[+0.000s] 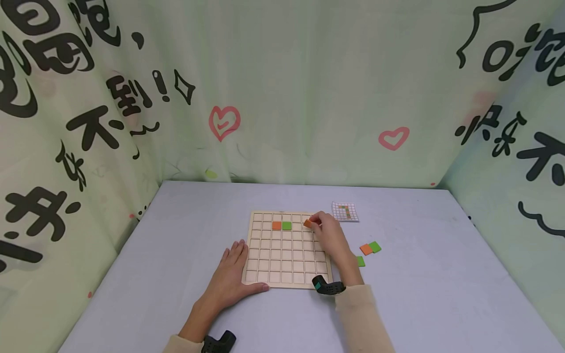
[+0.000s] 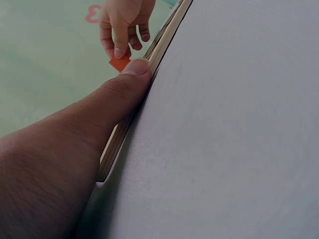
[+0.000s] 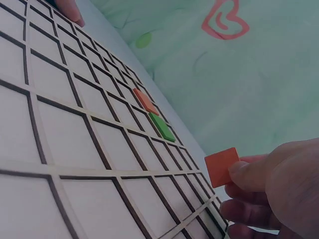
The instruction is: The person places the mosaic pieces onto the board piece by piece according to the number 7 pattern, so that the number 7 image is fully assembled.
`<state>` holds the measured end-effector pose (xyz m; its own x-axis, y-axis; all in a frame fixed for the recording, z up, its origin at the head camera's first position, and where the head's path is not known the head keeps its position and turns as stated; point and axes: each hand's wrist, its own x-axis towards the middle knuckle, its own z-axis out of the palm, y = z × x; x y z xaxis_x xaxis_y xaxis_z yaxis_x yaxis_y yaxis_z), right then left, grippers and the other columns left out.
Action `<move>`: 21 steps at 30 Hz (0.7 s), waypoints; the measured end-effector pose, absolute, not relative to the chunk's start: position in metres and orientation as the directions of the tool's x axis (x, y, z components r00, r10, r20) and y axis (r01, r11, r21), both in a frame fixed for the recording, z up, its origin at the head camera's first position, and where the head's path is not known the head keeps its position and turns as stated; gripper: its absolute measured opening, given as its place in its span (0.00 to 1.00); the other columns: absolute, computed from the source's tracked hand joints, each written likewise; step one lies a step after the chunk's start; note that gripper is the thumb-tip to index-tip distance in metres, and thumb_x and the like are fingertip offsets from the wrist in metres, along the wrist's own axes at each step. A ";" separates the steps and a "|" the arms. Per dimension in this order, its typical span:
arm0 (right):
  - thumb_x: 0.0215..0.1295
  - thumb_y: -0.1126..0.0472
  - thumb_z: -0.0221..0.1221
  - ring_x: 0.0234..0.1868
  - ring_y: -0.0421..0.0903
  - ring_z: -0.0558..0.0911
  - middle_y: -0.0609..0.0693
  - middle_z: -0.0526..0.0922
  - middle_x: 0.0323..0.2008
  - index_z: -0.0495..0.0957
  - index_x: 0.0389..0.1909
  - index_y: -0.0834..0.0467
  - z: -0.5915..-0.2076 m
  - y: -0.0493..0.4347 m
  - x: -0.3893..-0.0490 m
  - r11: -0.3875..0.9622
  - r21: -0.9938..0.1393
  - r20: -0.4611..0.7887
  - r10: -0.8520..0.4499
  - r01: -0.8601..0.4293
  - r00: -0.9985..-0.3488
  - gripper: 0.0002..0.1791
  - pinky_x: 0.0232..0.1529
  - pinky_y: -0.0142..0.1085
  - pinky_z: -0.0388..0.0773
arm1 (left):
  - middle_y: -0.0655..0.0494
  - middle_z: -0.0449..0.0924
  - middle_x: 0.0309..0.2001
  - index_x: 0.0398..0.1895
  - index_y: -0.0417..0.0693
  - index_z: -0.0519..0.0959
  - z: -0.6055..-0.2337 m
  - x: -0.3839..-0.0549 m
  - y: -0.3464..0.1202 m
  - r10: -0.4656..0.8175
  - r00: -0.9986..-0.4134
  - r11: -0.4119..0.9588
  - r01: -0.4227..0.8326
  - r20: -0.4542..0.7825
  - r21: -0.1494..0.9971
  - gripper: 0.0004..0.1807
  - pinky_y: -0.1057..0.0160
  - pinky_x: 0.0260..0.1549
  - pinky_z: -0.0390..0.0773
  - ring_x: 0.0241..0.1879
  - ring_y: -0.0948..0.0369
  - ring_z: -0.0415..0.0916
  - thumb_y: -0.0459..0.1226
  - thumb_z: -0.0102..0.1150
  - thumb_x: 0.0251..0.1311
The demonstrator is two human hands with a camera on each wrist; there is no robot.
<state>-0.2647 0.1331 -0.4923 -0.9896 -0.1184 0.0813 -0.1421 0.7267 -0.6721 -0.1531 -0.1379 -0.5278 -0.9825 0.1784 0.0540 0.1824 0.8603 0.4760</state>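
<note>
A square wooden grid board (image 1: 281,285) lies flat on the table. Near its far edge an orange tile (image 1: 276,225) and a green tile (image 1: 287,225) sit side by side in two cells. My right hand (image 1: 330,236) pinches another orange tile (image 3: 222,167) between thumb and fingers, above the board's far right part. In the right wrist view that tile is tilted and apart from the grid. My left hand (image 1: 230,274) rests at the board's near left corner, fingers straight along the left side and thumb (image 2: 137,67) against the near edge.
Right of the board lie a loose orange tile (image 1: 366,249) and a green tile (image 1: 375,246), touching, with another green tile (image 1: 361,261) partly behind the right wrist. A small printed pattern card (image 1: 346,212) lies beyond the board's far right corner. Curtains (image 1: 309,98) surround the table.
</note>
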 end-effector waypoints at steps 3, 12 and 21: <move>0.74 0.61 0.56 0.39 0.48 0.76 0.55 0.81 0.44 0.79 0.49 0.60 -0.493 0.128 -0.263 0.728 -0.669 0.084 -0.127 -0.150 -0.988 0.09 0.40 0.38 0.78 | 0.40 0.52 0.79 0.77 0.34 0.55 -0.528 -0.153 -0.138 0.178 -0.983 0.862 0.181 0.051 0.473 0.68 0.45 0.79 0.49 0.80 0.47 0.46 0.71 0.66 0.44; 0.74 0.60 0.57 0.40 0.47 0.78 0.53 0.82 0.44 0.80 0.49 0.58 -0.499 0.116 -0.260 0.743 -0.644 0.121 -0.135 -0.182 -0.983 0.09 0.42 0.41 0.80 | 0.40 0.51 0.79 0.77 0.34 0.55 -0.530 -0.154 -0.139 0.182 -0.982 0.862 0.182 0.048 0.473 0.68 0.44 0.79 0.49 0.80 0.46 0.46 0.72 0.65 0.44; 0.71 0.61 0.61 0.38 0.47 0.80 0.52 0.83 0.41 0.81 0.45 0.58 -0.502 0.110 -0.260 0.751 -0.618 0.210 -0.127 -0.232 -0.969 0.07 0.40 0.42 0.81 | 0.40 0.51 0.79 0.77 0.34 0.56 -0.529 -0.154 -0.139 0.178 -0.983 0.859 0.180 0.050 0.479 0.68 0.45 0.79 0.49 0.80 0.47 0.45 0.72 0.65 0.44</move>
<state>-0.2596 0.1098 -0.5025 -0.9694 -0.1270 0.2100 -0.2323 0.7508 -0.6183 -0.1540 -0.1388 -0.5291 -0.9827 0.1782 0.0498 0.1801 0.8593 0.4787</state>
